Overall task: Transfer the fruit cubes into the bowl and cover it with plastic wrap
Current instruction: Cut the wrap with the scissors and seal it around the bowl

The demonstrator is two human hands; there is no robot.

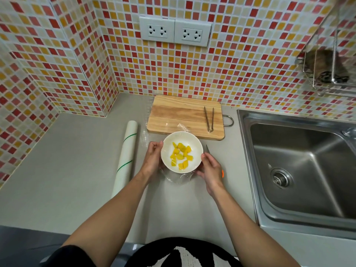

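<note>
From my remote seat the job looks nearly finished. The white bowl (182, 152) sits on the grey counter (77, 160), just near of the wooden cutting board (185, 116), and the yellow fruit cubes (182, 156) are all inside it; I see none left on the board. A sheet of plastic wrap (179, 177) is already over the bowl: faint sheen across the mouth, loose film bunched on the counter at the near side, and a crinkled tail reaching onto the board at the far edge. The left hand (152, 160) curls round the bowl's left wall, fingers pressing film against it. The right hand (211, 171) cups the near-right side, thumb at the rim, fingers apparently tucked under; I judge it grasps bowl and film together. What remains, as I read it, is smoothing and tucking the slack beneath. The wrap roll (126, 157) lies to the left, well apart. Tongs (209, 119) rest on the board's right part. A knife (207, 148) tip shows beside the right hand, mostly hidden. Sink (300, 170) to the right.
</note>
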